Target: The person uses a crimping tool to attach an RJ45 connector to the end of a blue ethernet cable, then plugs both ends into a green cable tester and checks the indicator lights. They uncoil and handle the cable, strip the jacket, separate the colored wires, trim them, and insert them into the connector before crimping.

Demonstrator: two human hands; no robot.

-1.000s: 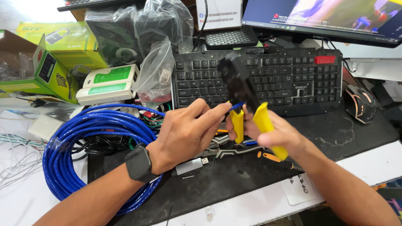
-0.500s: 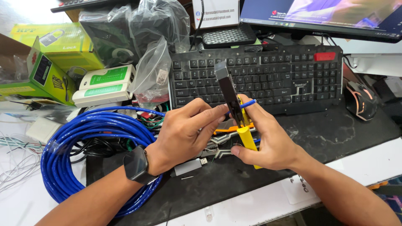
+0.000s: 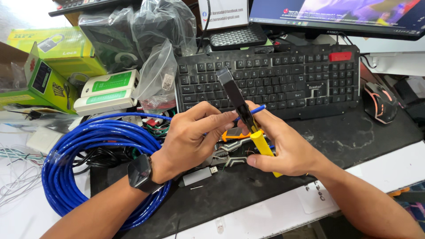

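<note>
Since a second ago the yellow-handled crimping tool (image 3: 248, 119) has swung upright, its handles clenched in the right hand (image 3: 283, 150) while the left hand (image 3: 190, 137) pinches the blue cable end (image 3: 256, 109) at its head, steadying it before the far keyboard (image 3: 283, 75).

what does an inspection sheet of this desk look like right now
surface: black desk mat on a white table edge
job's things: crimping tool with yellow handles, thin blue cable end at its head
clutter: spare pliers, green-and-white cable tester, plastic bags, green boxes, small grey plug-in stick
grips: right hand closed on the tool handles; left hand, smartwatch on its wrist, pinching the cable at the tool
cables: big blue cable coil, loose white wires
surroundings: keyboard, mouse, monitor
</note>
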